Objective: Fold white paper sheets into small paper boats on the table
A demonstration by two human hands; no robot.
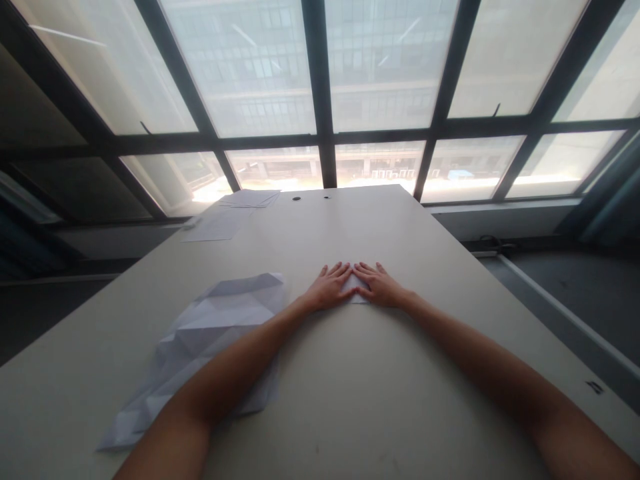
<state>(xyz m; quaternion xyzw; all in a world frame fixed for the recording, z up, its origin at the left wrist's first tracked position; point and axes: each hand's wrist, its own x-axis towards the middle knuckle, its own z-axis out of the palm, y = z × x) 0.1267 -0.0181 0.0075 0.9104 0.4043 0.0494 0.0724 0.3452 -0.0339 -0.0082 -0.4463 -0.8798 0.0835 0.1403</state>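
A small piece of white paper (358, 299) lies on the white table (350, 387), mostly covered by my two hands. My left hand (330, 287) rests flat on its left part with the fingers stretched forward. From the other side, my right hand (380, 285) presses flat on the right part, fingers also spread. The fingertips of both hands nearly meet at the paper's far end. Whether the paper is folded under the palms is hidden. Beneath and beside my left forearm spreads a large creased white sheet (215, 327) with many fold lines.
Several flat white sheets (215, 223) lie at the table's far left. Two small round holes, one a dark grommet (297, 199), sit near the far edge. A small dark mark (595, 387) is near the right edge. Large windows (380, 67) stand beyond the table.
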